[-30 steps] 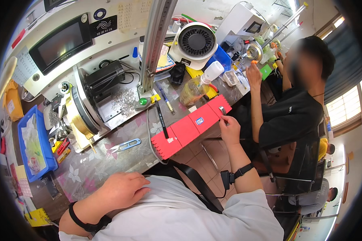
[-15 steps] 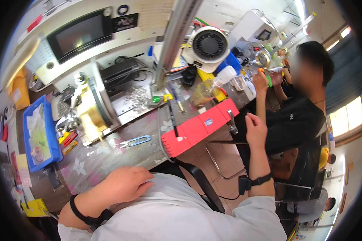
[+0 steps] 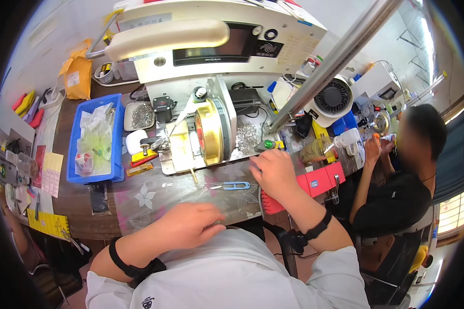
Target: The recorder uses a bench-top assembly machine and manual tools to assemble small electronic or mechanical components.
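My left hand (image 3: pixel 193 225) rests low by the table's front edge, close to my shirt, its fingers stretched out and holding nothing. Above the tabletop is my right hand (image 3: pixel 274 174), empty, with its fingers apart and slightly bent. Just left of its fingers lies a pair of thread snips (image 3: pixel 237 186) with a blue handle. A red clipboard (image 3: pixel 319 178) with a metal clip is partly hidden behind my right hand and wrist. Beyond the snips stands a machine with a gold-coloured drum (image 3: pixel 203 135).
A blue tray (image 3: pixel 119 154) holding plastic bags sits at left. Nearby are a small dish of metal pieces (image 3: pixel 140 116) and a yellow-handled tool (image 3: pixel 142 156). A metal post (image 3: pixel 335 67) slants up in front of a white fan (image 3: pixel 331 97). At right a person (image 3: pixel 397 201) in black works.
The view has swung left, showing more of the machine and blue tray. My right hand has moved from beyond the clipboard's right end to over the table near the snips, its fingers spreading.
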Tool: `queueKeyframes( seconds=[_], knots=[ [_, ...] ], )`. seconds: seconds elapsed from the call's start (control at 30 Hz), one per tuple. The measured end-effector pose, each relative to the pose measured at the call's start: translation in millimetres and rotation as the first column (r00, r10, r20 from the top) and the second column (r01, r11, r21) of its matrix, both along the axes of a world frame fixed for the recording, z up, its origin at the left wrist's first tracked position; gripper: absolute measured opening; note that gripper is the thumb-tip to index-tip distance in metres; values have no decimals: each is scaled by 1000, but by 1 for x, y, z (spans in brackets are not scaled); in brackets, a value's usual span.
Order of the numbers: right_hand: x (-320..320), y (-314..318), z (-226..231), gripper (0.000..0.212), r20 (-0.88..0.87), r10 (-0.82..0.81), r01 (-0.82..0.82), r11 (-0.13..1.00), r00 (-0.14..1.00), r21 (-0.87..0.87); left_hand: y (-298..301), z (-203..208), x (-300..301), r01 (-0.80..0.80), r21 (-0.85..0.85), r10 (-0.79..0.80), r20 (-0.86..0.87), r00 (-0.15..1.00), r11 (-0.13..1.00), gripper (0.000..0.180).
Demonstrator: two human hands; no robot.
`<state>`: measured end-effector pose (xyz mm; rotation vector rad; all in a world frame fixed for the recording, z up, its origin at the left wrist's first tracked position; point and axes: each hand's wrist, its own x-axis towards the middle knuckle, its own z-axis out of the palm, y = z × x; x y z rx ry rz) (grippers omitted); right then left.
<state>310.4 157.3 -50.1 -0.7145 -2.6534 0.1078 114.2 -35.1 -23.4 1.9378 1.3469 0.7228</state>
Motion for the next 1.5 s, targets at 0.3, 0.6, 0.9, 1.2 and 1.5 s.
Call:
queueKeyframes(
  seconds=[0.3, 0.6, 0.9, 1.2, 1.5],
  knots=[
    [-24, 15, -25, 15, 45, 73, -79, 988, 996, 130, -17, -7, -25, -61, -111, 61, -5, 998, 992, 25],
    [-24, -6, -7, 10, -38, 109, -107, 993, 993, 57, -16, -12, -29, -105, -101, 112, 68, 991, 989, 27],
    [-50, -77, 24, 10, -335, 215, -373, 758, 917, -535, 0, -24, -17, -239, -470, 498, 567, 656, 850, 19],
    [-62, -82, 19, 13, -377, 157, -383, 648, 913, -658, -8, -6, -29, -448, -54, 443, 297, 846, 892, 7],
    [-70, -94, 16, 9, -471, 61, -359, 735, 880, -575, -9, 8, -27, -479, 185, 464, 118, 878, 858, 9]
  ],
)
